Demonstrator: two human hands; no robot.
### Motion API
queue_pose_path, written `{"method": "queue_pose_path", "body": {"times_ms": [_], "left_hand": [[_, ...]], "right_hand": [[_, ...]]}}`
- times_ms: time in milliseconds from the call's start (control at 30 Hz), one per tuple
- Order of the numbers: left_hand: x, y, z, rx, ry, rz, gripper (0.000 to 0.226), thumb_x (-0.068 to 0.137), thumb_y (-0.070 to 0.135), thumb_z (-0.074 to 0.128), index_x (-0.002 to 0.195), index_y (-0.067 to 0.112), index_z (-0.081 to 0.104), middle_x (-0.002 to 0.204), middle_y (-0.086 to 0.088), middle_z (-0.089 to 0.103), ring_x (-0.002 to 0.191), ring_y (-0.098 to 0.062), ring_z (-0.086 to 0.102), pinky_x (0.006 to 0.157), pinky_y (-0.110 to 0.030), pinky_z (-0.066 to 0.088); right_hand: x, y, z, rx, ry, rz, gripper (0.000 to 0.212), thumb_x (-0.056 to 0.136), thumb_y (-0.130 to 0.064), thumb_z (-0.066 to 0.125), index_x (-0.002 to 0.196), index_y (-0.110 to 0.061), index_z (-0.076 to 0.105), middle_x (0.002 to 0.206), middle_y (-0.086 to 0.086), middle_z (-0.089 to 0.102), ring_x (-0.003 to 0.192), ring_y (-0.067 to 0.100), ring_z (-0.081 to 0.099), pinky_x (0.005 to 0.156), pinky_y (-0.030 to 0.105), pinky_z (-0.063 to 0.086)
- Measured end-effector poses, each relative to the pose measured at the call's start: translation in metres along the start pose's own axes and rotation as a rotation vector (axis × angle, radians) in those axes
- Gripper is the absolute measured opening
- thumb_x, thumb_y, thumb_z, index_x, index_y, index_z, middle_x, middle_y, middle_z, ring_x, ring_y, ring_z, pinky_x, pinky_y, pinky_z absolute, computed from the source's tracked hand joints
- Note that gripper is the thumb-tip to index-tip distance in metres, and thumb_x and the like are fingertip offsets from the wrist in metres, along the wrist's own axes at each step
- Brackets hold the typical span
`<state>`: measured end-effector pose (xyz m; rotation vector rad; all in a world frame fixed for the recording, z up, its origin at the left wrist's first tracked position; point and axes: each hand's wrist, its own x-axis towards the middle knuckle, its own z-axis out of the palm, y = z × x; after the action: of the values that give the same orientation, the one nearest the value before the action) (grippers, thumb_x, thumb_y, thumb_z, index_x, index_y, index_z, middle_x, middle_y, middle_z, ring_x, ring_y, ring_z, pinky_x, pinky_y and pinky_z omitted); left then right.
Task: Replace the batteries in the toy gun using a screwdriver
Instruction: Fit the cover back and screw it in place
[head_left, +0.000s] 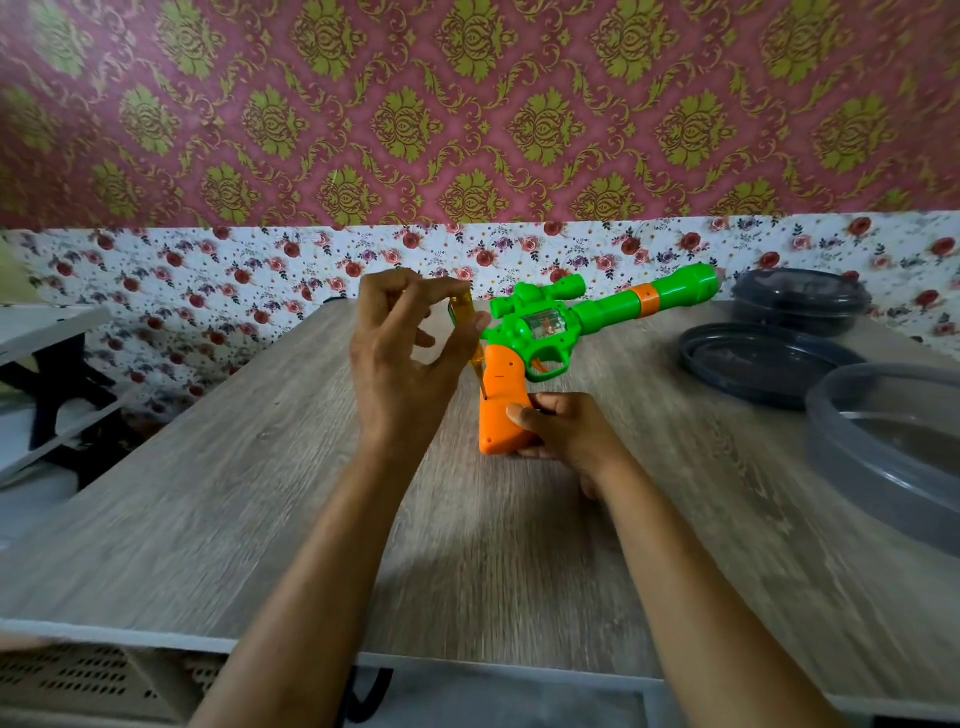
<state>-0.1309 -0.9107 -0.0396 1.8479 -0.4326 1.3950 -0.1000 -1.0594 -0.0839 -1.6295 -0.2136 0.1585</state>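
Observation:
A green toy gun (597, 312) with an orange grip lies on the wooden table (260, 493), its barrel pointing to the far right. My right hand (566, 431) grips the bottom of the orange grip and holds it steady. My left hand (400, 358) pinches a yellow-handled screwdriver (465, 317) by its top. The screwdriver stands nearly upright, and its tip rests on the left side of the orange grip. The batteries are not in sight.
A dark round container (800, 301) stands at the back right, with a dark round lid (763, 364) in front of it. A larger grey transparent tub (857, 457) sits at the right edge. A white shelf and black frame stand off the table's left side.

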Motion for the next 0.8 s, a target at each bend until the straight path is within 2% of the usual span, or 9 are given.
{"method": "queue_pose_path", "body": {"times_ms": [133,267,333,400,467,533,600,700,800], "left_hand": [[-0.0006,0.0015,0.0004,-0.048,0.040,-0.036,0.018,0.081,0.015,0.072,0.095,0.009,0.063,0.090,-0.002,0.054,0.077,-0.007,0.056,0.060,-0.012,0.046],[-0.0007,0.0042,0.0009,-0.072,0.038,-0.041,0.021,0.084,0.010,0.060,0.105,0.010,0.056,0.092,0.001,0.060,0.078,-0.002,0.059,0.064,-0.019,0.052],[-0.0010,0.0041,0.0002,-0.051,0.038,-0.044,0.024,0.085,0.010,0.053,0.107,0.006,0.061,0.094,0.000,0.064,0.081,0.002,0.059,0.067,-0.015,0.052],[-0.0010,0.0044,-0.0009,-0.045,0.032,-0.040,0.028,0.085,0.010,0.049,0.106,0.005,0.066,0.096,-0.004,0.067,0.083,-0.001,0.062,0.072,-0.013,0.051],[-0.0009,0.0050,-0.0007,-0.067,0.013,-0.024,0.026,0.087,0.011,0.052,0.108,0.007,0.067,0.101,-0.003,0.063,0.089,-0.008,0.062,0.072,-0.016,0.052],[-0.0010,0.0046,0.0014,-0.061,0.005,-0.015,0.022,0.086,0.016,0.064,0.107,0.011,0.068,0.101,-0.001,0.054,0.089,-0.011,0.059,0.068,-0.019,0.051],[-0.0016,0.0033,0.0032,-0.048,0.014,-0.023,0.022,0.084,0.015,0.069,0.106,0.012,0.068,0.097,-0.001,0.052,0.084,-0.005,0.056,0.066,-0.015,0.048],[-0.0021,0.0031,0.0034,-0.050,0.022,-0.029,0.024,0.087,0.010,0.065,0.110,0.007,0.064,0.099,0.001,0.059,0.084,0.008,0.057,0.069,-0.012,0.049],[-0.0029,0.0039,0.0034,-0.027,0.020,-0.022,0.028,0.088,0.001,0.056,0.115,0.005,0.061,0.102,0.001,0.064,0.089,0.009,0.059,0.076,-0.007,0.047]], "right_hand": [[-0.0004,-0.0004,0.0005,0.008,0.003,0.006,0.036,0.089,-0.008,0.056,0.123,0.005,0.053,0.105,0.020,0.060,0.090,0.025,0.060,0.057,0.018,0.055],[0.0002,-0.0008,0.0007,-0.001,0.006,0.010,0.038,0.089,-0.009,0.056,0.124,0.005,0.052,0.103,0.017,0.059,0.091,0.025,0.060,0.058,0.019,0.055],[0.0006,-0.0001,0.0009,-0.003,0.011,0.010,0.038,0.089,-0.009,0.056,0.124,0.005,0.052,0.104,0.018,0.059,0.091,0.026,0.060,0.060,0.021,0.056],[0.0004,0.0003,0.0007,-0.004,0.012,0.007,0.037,0.089,-0.009,0.056,0.123,0.006,0.052,0.106,0.020,0.060,0.091,0.026,0.061,0.062,0.024,0.056],[0.0004,0.0004,0.0003,-0.017,0.013,0.003,0.037,0.089,-0.010,0.056,0.123,0.005,0.052,0.109,0.023,0.061,0.091,0.027,0.061,0.068,0.030,0.058],[0.0001,0.0004,-0.0003,-0.021,0.008,0.005,0.038,0.089,-0.010,0.056,0.124,0.005,0.052,0.109,0.021,0.060,0.092,0.027,0.061,0.075,0.035,0.057],[0.0000,0.0010,-0.0006,-0.022,0.003,0.004,0.038,0.089,-0.011,0.057,0.124,0.004,0.052,0.109,0.020,0.060,0.090,0.026,0.061,0.069,0.029,0.058],[-0.0004,0.0010,-0.0002,-0.021,-0.002,-0.004,0.038,0.089,-0.010,0.057,0.123,0.005,0.053,0.105,0.019,0.061,0.089,0.026,0.061,0.062,0.023,0.057],[0.0006,0.0009,-0.0004,-0.057,0.022,-0.014,0.035,0.089,-0.009,0.056,0.121,0.005,0.054,0.111,0.027,0.062,0.095,0.037,0.064,0.075,0.037,0.057]]}}
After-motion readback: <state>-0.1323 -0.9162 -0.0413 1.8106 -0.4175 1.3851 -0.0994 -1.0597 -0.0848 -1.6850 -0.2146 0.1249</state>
